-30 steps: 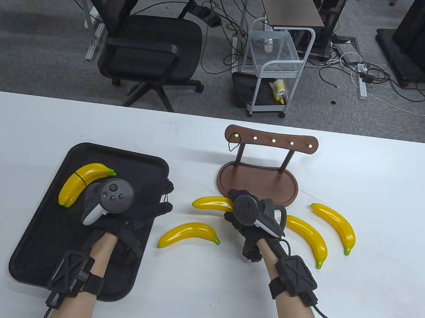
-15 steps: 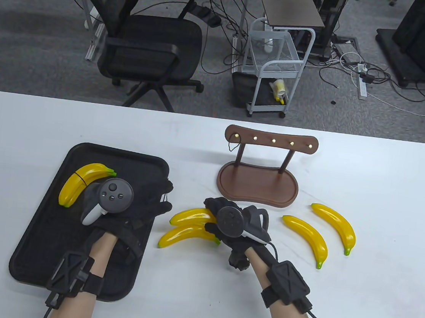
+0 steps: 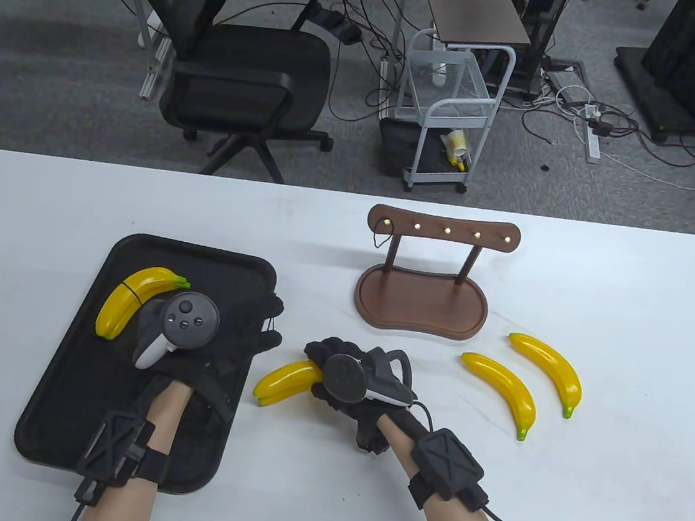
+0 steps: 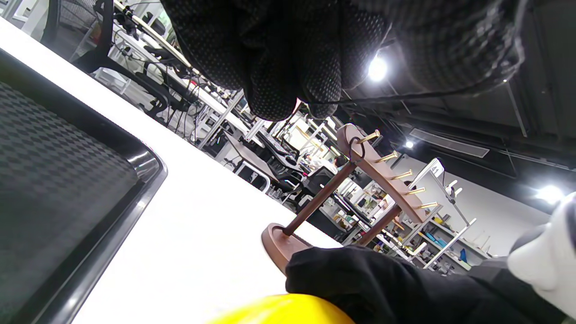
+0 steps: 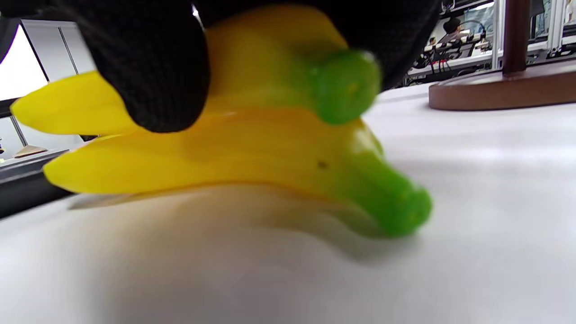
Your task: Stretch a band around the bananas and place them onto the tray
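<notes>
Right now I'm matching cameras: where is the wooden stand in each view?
Table view: stand at centre, beyond the right hand.
Left wrist view: stand right of centre, tilted, its brass pegs showing.
Right wrist view: only its base and one post at upper right.
Shared landmark: the white table.

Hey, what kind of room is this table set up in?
Probably a lab or office workspace: a black office chair, a white wheeled cart and loose cables with a power strip on grey carpet beyond the table.

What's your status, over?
Right hand grips banana pair on table, unbanded. Left hand holds a thin band stretched over tray; banded pair already there. Path to tray clear.
</notes>
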